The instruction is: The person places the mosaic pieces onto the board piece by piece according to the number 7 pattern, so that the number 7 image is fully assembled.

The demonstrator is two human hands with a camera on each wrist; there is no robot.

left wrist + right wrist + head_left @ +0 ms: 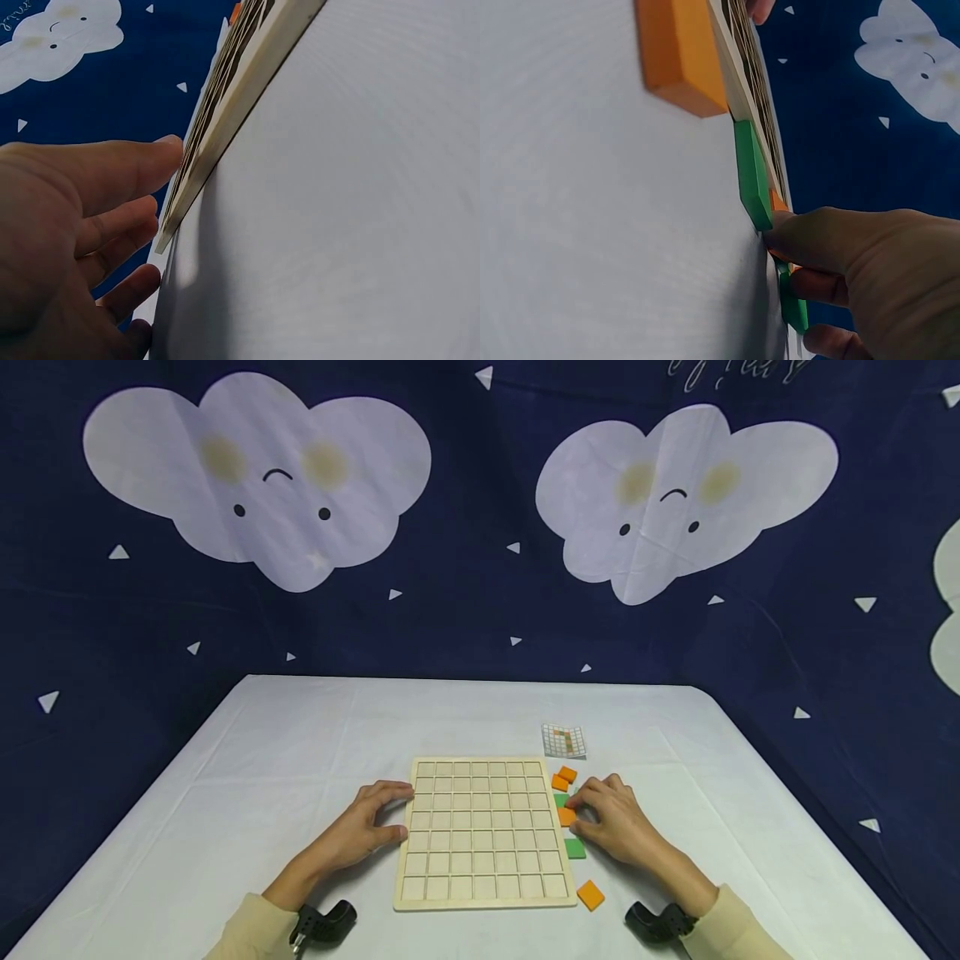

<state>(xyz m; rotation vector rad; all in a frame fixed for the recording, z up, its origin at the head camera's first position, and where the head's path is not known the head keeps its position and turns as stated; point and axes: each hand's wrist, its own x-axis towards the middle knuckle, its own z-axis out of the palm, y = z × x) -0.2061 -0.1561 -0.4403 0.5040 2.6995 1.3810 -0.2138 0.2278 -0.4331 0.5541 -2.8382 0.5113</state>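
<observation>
A square wooden grid board lies on the white table, its cells bare. My left hand is at its left edge, fingertips and thumb spread apart along the rim. In the left wrist view these fingers are loosely extended beside the board's side. At the right edge, my right hand pinches an orange tile between thumb and finger. Green tiles lie on either side of it, one nearer and one farther, partly covered by the fingers.
Two more orange tiles lie overlapping by the board's far right corner. A single orange tile sits near the close right corner. Behind them is a small printed grid card with coloured squares. A dark cloud-patterned cloth hangs beyond the table.
</observation>
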